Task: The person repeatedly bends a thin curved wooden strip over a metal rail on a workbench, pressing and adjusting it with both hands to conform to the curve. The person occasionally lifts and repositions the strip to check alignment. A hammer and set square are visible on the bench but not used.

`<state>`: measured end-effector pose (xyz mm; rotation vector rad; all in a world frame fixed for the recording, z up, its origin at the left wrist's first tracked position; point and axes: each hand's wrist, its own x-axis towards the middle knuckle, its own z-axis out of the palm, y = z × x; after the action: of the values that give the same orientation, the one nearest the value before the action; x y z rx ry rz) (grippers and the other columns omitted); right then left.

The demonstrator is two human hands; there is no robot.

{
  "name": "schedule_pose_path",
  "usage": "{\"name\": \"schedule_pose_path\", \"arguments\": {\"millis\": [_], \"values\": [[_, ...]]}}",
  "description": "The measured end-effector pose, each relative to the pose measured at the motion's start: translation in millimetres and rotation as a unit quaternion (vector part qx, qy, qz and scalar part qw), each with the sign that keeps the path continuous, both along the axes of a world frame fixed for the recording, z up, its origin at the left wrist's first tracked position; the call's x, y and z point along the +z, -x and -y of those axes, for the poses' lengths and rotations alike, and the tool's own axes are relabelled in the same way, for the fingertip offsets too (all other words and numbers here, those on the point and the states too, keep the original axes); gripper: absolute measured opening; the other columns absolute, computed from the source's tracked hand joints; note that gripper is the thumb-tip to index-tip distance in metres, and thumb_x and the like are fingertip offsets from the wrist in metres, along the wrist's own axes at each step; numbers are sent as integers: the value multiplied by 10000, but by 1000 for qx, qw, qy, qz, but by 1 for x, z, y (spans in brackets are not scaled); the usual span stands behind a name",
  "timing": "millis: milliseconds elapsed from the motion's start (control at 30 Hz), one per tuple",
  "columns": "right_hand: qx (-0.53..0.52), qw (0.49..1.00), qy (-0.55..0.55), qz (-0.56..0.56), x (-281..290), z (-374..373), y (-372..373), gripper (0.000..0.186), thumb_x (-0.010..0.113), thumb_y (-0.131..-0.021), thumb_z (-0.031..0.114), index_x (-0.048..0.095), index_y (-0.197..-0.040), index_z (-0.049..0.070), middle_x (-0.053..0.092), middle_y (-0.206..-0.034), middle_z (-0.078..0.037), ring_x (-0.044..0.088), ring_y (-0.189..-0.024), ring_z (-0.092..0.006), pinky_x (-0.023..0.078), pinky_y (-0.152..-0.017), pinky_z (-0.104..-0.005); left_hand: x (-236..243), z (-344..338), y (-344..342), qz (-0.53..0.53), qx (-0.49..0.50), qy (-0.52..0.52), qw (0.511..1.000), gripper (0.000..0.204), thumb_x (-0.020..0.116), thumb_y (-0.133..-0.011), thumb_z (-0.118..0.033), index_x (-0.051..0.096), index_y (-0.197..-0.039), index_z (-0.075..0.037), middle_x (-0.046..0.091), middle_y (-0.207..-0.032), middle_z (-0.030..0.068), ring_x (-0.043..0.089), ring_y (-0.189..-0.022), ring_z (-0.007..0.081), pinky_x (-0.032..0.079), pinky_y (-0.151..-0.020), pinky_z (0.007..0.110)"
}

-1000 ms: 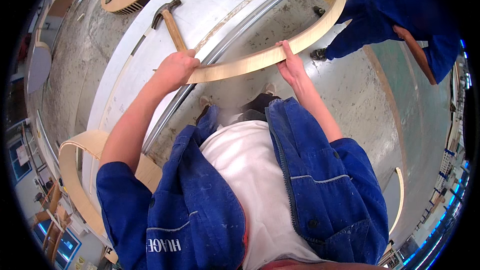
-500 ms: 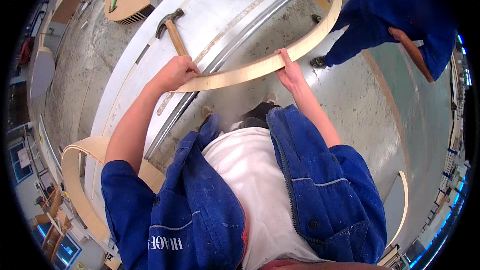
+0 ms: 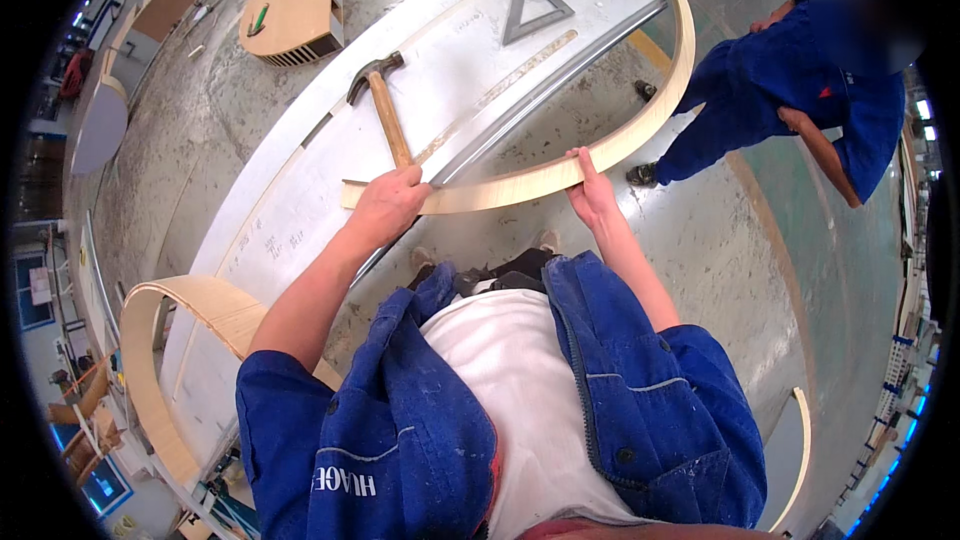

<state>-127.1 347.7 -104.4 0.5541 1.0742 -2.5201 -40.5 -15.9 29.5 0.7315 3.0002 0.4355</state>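
Curved wooden strip (image 3: 560,172) gripped by both hands, seemingly shifted rightward, hammer (image 3: 385,105) unmoved

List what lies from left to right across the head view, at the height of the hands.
White curved workbench → left hand → curved wooden strip → right hand → a co-worker's shoe.

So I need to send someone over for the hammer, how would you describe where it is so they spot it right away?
Start at the long white curved workbench in front of the person. The hammer lies flat on its top, just beyond the left hand that grips the bent plywood strip. It has a pale wooden handle and a dark metal claw head, unlike the grey metal triangle lying further along.
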Motion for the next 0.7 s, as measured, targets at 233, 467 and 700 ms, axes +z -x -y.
{"name": "schedule_pose_path", "arguments": {"millis": [233, 467, 700], "values": [[15, 1000, -14, -11, -5, -3, 2, 262, 673, -1022, 347, 632, -1158, 126, 665, -1154, -8, 604, -1129, -170, 491, -1030, -374, 19, 6, 47, 153, -19, 5, 988, 142, 689, -836, -111, 786, -930, -70, 670, -899, 154, 687, -884, 341, 548, -772, 455], [25, 999, -25, -11, -1, -4, 2, 286, 690, -1012, 355, 642, -1173, 124, 651, -1176, -5, 609, -1113, -168, 506, -998, -368, 1, 25, 57, 230, -17, -96, 968, 157, 763, -825, -112, 803, -969, -65, 713, -874, 166, 698, -865, 327, 556, -788, 408], [14, 999, 6, 33, -1, -4, -2, 315, 693, -1008, 363, 648, -1195, 113, 648, -1194, -10, 617, -1128, -183, 513, -995, -380, 21, 7, 30, 212, 176, -219, 936, 163, 759, -876, -101, 759, -1004, 0, 706, -842, 126, 679, -767, 199, 550, -728, 329]]}}
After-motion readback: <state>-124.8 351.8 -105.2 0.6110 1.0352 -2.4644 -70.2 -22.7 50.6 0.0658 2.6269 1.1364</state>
